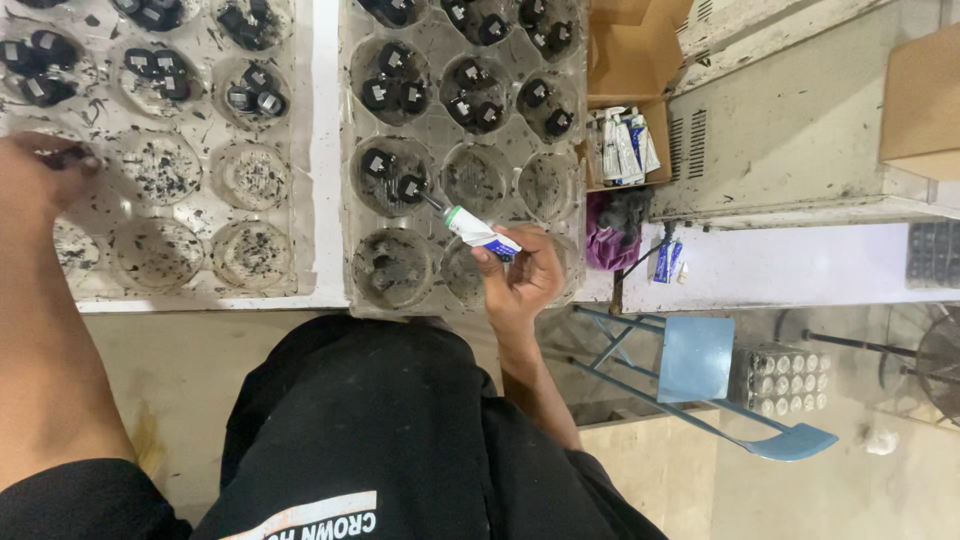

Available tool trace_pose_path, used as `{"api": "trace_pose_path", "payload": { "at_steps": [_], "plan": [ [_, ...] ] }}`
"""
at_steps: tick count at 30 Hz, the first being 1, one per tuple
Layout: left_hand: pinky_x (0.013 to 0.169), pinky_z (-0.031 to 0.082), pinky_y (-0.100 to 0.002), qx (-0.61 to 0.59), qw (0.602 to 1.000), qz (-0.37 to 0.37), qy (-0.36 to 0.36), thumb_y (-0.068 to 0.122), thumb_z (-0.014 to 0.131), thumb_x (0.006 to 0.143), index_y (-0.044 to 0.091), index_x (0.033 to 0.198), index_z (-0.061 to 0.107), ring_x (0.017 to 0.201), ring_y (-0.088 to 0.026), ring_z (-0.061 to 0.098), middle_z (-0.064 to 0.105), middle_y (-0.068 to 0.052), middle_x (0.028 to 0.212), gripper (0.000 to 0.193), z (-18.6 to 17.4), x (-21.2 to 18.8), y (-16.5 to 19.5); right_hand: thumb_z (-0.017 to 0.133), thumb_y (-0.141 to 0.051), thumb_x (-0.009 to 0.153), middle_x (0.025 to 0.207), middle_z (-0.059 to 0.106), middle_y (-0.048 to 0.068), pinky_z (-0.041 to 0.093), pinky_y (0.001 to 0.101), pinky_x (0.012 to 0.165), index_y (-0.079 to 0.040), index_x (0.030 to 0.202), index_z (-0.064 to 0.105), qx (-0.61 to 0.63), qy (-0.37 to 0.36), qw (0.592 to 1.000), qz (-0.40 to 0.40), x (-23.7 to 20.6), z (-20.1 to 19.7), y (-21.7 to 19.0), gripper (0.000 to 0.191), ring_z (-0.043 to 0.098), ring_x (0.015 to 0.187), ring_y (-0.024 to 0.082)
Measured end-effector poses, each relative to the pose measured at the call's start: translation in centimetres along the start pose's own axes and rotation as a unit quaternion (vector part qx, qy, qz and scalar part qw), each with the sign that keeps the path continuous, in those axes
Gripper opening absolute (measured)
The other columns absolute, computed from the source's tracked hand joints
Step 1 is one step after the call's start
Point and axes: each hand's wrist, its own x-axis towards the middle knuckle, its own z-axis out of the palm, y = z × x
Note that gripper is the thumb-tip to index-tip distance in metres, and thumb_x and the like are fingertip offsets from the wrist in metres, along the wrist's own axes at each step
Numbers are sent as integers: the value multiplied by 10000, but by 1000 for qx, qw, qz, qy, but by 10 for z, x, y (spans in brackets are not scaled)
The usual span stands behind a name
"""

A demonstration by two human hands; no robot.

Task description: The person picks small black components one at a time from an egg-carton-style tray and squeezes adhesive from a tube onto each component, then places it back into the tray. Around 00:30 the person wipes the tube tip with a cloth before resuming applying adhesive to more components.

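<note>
My right hand (pixel 522 280) holds a small white and blue glue tube (pixel 478 230), its thin nozzle pointing into a cup of the clear moulded tray (pixel 345 170) where small black parts (pixel 392 172) sit. My left hand (pixel 35 175) rests at the far left on a second clear tray (pixel 300 250), fingers closed on a small dark part (pixel 65 157). Several cups of both trays hold black parts; the nearer cups show only dark specks.
An open cardboard box (pixel 625 120) with several glue tubes stands right of the trays, a purple cloth (pixel 610 240) below it. One loose tube (pixel 667 260) lies on the white surface. A blue folding stool (pixel 700 365) stands on the floor at right.
</note>
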Motion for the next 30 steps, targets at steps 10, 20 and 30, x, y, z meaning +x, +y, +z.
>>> {"api": "trace_pose_path", "payload": {
  "at_steps": [10, 20, 30],
  "plan": [
    [798, 696, -301, -465, 881, 60, 60, -22, 635, 972, -9, 1200, 730, 874, -177, 756, 760, -109, 1150, 247, 15, -18, 19, 798, -81, 963, 1026, 698, 94, 577, 345, 854, -22, 1111, 650, 140, 42, 984, 101, 3, -1, 3, 217, 678, 917, 180],
    [764, 661, -295, -574, 805, 74, -132, -93, 822, 818, 64, 1316, 600, 962, -159, 733, 744, -92, 1109, 567, 68, -94, 180, 756, -170, 1023, 1114, 713, 103, 586, 451, 960, -54, 1115, 640, 430, -21, 863, 264, 14, -6, 37, 188, 706, 980, 243],
    [1029, 614, -318, -613, 727, 150, -272, -198, 749, 865, 7, 1274, 606, 1183, -159, 687, 708, -95, 1262, 480, 80, -138, 245, 822, 121, 867, 1157, 650, 110, 577, 309, 831, 13, 1155, 691, 79, 27, 996, 23, 10, 6, -20, 334, 656, 1016, 203]
  ]
}}
